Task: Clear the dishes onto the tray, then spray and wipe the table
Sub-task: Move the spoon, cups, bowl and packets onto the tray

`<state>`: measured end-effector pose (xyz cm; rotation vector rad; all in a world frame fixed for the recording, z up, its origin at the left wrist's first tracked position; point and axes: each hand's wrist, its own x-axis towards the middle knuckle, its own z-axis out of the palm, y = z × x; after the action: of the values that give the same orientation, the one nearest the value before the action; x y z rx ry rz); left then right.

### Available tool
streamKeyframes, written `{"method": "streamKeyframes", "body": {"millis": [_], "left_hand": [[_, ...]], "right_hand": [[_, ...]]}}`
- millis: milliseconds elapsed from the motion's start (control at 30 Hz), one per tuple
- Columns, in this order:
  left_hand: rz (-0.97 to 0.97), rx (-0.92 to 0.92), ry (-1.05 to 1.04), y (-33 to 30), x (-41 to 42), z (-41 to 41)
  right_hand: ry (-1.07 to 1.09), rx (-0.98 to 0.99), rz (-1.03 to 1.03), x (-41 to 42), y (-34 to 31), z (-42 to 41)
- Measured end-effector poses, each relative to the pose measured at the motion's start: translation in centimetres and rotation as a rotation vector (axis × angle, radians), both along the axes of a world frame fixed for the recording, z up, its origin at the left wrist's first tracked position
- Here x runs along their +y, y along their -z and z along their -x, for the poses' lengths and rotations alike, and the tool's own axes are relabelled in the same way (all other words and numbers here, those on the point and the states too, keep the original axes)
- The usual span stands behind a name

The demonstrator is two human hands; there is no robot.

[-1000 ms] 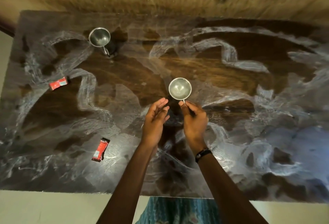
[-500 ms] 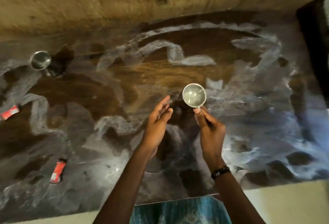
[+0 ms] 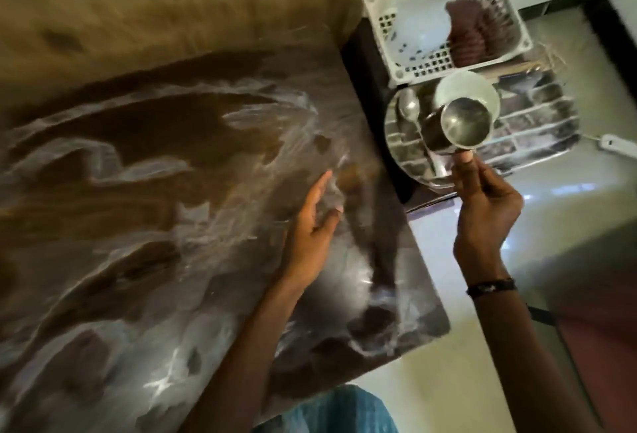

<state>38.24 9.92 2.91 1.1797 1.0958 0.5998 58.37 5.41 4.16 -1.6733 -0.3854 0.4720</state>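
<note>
My right hand [image 3: 484,205] grips a steel cup [image 3: 451,129] by its handle and holds it in the air over the metal tray [image 3: 537,143] at the right, past the table's end. On the tray lie a white bowl [image 3: 481,88], a steel plate [image 3: 410,157] and a spoon [image 3: 408,107]. My left hand [image 3: 315,229] hovers flat and open over the dark, smeared table [image 3: 172,191], holding nothing. The other cup on the table is out of view now.
A white plastic basket [image 3: 389,19] with a white dish and a brown cloth stands behind the tray on a dark stand. A wooden wall runs along the table's far side. Pale floor lies to the right of the table's edge.
My right hand has lifted the steel cup off the table and carried it right, over the tray. The view swung right; the second cup and red packets left the frame.
</note>
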Motion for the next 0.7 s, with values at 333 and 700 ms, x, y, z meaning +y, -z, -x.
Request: {"method": "streamKeyframes", "body": {"millis": [333,700], "left_hand": [[-0.238,0.138,0.208,1.0,1.5,-9.1],[-0.154,0.163,0.15,1.5,1.7,-7.6]], "right_hand": [[0.215,-0.167,0.113,3.3,3.3,-16.1],[0.057,-0.197,0.186,5.6,5.2,-17.6]]}}
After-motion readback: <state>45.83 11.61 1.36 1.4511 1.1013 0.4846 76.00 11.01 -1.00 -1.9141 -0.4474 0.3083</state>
